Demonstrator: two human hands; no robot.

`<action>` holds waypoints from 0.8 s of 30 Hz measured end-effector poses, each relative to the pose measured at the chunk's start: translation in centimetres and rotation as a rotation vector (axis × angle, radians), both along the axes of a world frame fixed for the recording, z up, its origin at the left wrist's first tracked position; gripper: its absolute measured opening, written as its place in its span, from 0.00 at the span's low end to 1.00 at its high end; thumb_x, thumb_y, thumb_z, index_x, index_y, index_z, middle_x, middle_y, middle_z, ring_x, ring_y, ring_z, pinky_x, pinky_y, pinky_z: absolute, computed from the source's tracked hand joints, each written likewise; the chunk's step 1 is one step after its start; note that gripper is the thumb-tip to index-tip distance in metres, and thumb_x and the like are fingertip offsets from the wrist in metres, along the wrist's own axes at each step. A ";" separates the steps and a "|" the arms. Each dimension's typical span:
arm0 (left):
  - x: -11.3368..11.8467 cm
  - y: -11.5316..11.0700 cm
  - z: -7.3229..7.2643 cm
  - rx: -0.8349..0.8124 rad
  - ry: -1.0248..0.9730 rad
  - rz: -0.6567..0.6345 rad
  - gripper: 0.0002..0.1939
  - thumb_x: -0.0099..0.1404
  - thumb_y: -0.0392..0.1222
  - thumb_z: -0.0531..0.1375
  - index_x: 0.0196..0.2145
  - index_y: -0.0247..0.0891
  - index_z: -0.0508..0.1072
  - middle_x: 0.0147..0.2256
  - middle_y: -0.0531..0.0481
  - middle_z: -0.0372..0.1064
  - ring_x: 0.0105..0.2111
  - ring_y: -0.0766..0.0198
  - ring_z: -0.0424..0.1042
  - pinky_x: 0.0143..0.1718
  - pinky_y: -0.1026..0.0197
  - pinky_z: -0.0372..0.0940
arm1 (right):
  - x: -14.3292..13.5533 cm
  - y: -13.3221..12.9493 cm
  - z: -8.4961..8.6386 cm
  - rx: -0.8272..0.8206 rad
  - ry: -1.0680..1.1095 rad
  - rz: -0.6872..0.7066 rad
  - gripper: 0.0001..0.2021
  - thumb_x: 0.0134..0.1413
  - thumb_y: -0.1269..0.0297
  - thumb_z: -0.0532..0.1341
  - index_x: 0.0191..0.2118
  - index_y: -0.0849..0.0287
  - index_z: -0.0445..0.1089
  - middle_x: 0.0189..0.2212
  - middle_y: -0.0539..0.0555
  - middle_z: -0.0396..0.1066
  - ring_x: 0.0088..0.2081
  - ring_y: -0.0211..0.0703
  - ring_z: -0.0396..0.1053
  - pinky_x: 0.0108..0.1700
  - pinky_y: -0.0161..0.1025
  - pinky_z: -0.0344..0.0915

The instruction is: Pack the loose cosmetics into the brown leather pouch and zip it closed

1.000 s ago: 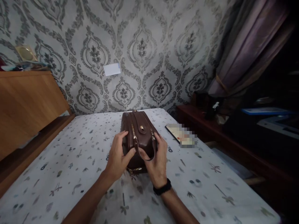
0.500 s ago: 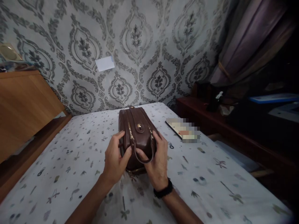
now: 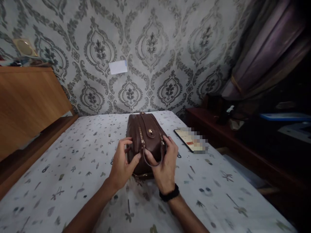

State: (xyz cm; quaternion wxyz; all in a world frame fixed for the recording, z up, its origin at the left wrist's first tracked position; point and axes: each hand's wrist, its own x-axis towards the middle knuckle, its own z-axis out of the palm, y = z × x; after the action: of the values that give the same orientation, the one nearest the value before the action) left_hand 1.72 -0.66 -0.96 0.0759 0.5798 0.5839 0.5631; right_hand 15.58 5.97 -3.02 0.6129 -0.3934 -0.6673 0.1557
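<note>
A brown leather toiletry bag [image 3: 138, 163] lies on the patterned bedsheet, its near end towards me. Two gold zippers run along its top, joined by a leather loop [image 3: 155, 164] at the near end, and a strap with a gold stud [image 3: 150, 131] lies between them. My left hand [image 3: 123, 163] grips the bag's left side, thumb on the near top edge beside the left zip. My right hand [image 3: 165, 165], with a black band at the wrist, holds the right side; its thumb reaches inside the loop. The zips' far ends are hard to make out.
A phone [image 3: 187, 139], partly blurred out, lies on the bed to the right. A wooden headboard-like panel [image 3: 31, 106] stands at the left. Behind is a patterned wall with a white paper [image 3: 118, 67]. A dark red ledge [image 3: 206, 126] runs along the right under a tied curtain [image 3: 262, 55].
The camera view has turned a little, so the wall, bag and phone appear slightly further right. Both hands stay on the bag in nearly the same grip.
</note>
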 end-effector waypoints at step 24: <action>2.1 1.1 4.3 0.121 0.739 -0.024 0.26 0.69 0.42 0.59 0.63 0.47 0.62 0.59 0.40 0.65 0.65 0.43 0.57 0.63 0.38 0.57 | 2.2 -0.4 -1.6 -0.154 0.236 0.211 0.25 0.67 0.53 0.56 0.65 0.56 0.57 0.63 0.63 0.63 0.63 0.53 0.64 0.64 0.57 0.63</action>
State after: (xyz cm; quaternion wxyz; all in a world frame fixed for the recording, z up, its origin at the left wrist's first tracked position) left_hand 3.83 0.46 3.31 -0.1676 0.7543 0.5305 0.3485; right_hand 17.78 5.55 -4.61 0.6354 -0.3460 -0.6143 0.3148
